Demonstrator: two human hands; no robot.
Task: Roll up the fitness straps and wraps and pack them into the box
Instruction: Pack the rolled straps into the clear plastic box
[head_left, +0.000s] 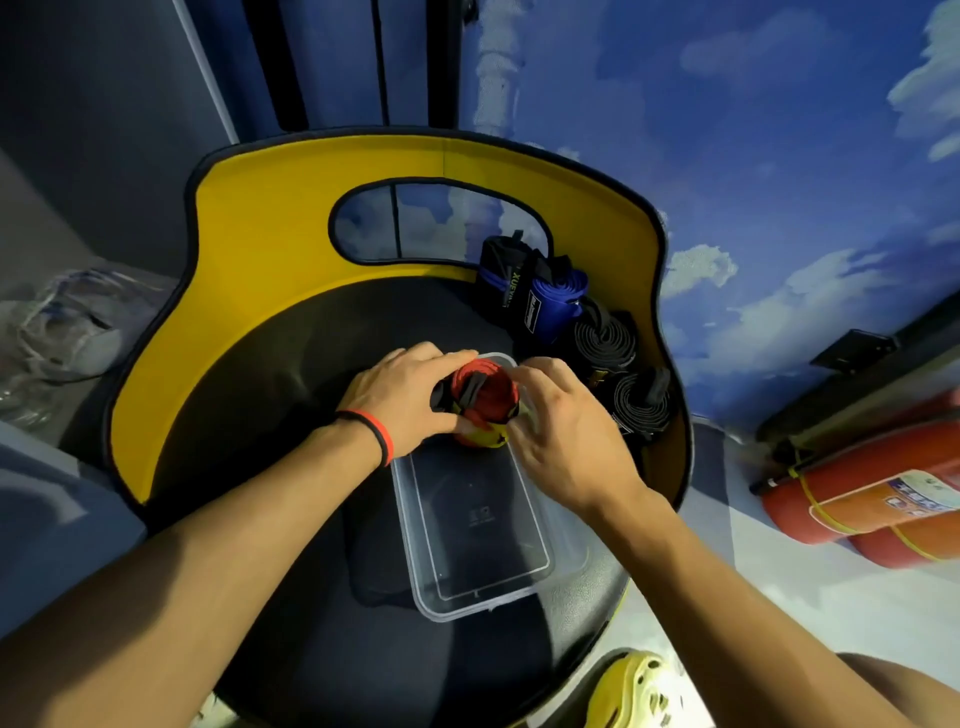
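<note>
Head view: nearest, at the bottom edge, is a yellow shoe (631, 691) beside the black seat (260, 405) of a chair. On that seat lies a clear plastic box (470, 608), its long side running away from the person and its near half holding nothing. Both forearms reach over it to its far end. There the left grip (410, 400), with a red and black wristband (371, 428) at the wrist, has its fingers curled round a rolled red wrap (485, 397). The right grip (566, 441) is clamped on the same roll from the other side. The roll stands on end at the box's far end, a yellow patch showing at its lower edge. Beyond, at the seat's back right, more rolls crowd together: two black coiled straps (605, 343), a blue wrap (553, 306) and a black wrap with white lettering (501, 270), against the yellow backrest (260, 234). Two red fire extinguishers (872, 493) lie on the floor to the right.
</note>
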